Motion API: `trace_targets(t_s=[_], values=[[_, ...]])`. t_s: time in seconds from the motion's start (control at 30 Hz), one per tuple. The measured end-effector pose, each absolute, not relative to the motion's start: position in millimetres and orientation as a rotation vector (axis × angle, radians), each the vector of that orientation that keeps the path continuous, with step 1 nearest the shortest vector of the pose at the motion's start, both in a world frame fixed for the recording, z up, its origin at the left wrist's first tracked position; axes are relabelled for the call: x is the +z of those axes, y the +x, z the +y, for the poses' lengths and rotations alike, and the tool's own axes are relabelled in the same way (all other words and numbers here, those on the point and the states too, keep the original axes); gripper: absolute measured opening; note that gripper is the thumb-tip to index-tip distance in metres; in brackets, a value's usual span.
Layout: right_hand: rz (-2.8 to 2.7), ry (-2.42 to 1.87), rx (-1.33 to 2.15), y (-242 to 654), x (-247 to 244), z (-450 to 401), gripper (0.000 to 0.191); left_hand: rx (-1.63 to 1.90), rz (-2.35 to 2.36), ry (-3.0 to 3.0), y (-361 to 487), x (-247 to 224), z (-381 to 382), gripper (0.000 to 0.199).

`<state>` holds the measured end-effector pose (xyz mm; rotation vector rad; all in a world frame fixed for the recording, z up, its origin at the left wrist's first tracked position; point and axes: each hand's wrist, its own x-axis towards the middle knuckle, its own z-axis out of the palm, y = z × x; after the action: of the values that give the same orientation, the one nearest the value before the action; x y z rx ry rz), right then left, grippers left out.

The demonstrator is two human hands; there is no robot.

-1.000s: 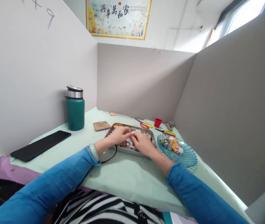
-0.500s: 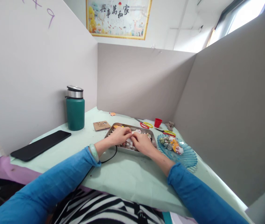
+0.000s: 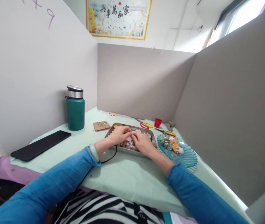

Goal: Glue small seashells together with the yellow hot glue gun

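Both hands are close together above a metal tray of small white, brown and orange pieces that look like shells. My left hand, a pale green bangle on its wrist, has its thumb and fingers pinched together. From the other side my right hand pinches at the same spot. A small whitish piece shows between the fingertips of the two hands; its kind is too small to make out. The shell-like pieces lie loosely in the tray below and are partly hidden by the hands.
Right of the tray stands a blue glass plate bearing shells and small ornaments. Behind lie two pairs of scissors and a red cup. To the left are a brown card, a green bottle and a black phone. Grey panels enclose the table.
The fingertips of both hands have shifted very slightly around the small whitish piece. Everything else stays where it was.
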<state>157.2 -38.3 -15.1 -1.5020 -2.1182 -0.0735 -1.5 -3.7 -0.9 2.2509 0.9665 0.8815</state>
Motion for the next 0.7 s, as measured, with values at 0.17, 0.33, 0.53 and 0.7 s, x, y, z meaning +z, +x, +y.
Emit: trace_targets(t_s=[0.17,0.33,0.53,0.7], values=[[-2.117,-1.524,-0.095,157.4,-16.3,-37.3,0.036,0.901,0.954,2.269,-2.2,-0.3,-4.4,0.028],[-2.103,-1.546,-0.109,157.1,-15.5,-37.7,0.036,0.911,0.941,2.272,-2.3,-0.6,-3.3,0.028],[-2.098,-1.549,-0.112,157.0,-15.0,-37.8,0.038,0.924,0.955,2.291,-2.0,-0.7,-2.5,0.026],[-2.090,-1.552,-0.134,157.6,-17.5,-36.0,0.036,0.939,0.933,2.310,-1.6,-1.2,-1.9,0.024]])
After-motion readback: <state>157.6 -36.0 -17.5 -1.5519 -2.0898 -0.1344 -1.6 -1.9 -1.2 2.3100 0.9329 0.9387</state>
